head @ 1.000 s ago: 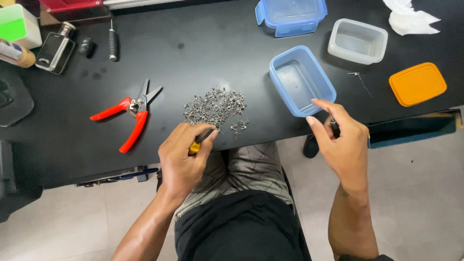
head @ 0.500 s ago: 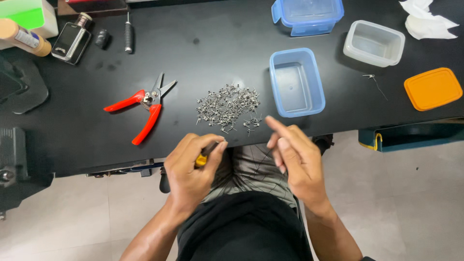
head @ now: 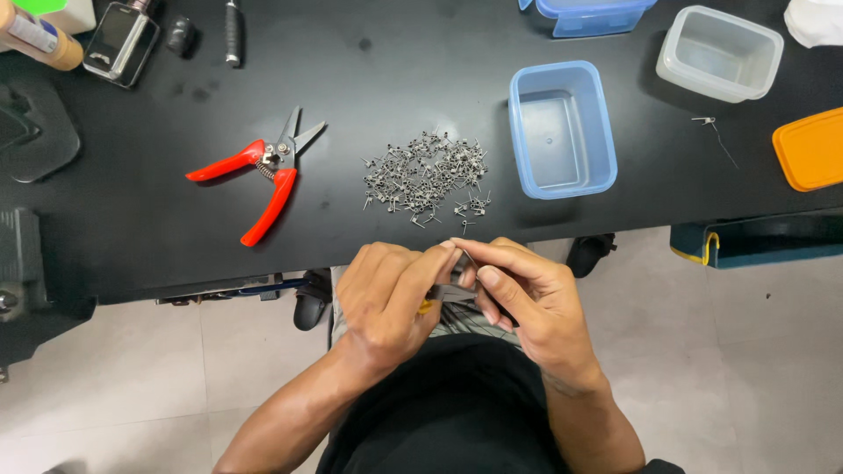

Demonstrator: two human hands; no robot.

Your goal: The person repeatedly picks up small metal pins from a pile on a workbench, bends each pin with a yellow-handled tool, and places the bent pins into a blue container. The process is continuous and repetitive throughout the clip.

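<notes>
While both hands meet just below the black table (head: 158, 237) edge, the left hand (head: 386, 303) and right hand (head: 527, 303) pinch closed around one small metal tool (head: 450, 291), perhaps with a yellow part; it is mostly hidden. Just beyond them on the table lies one pile of small wire coils (head: 426, 175). Left of the pile rests one red-handled cutter (head: 259, 180); right of it stands one empty blue container (head: 562, 132). Farther right sit one clear container (head: 718, 53) and one orange lid (head: 812, 149).
</notes>
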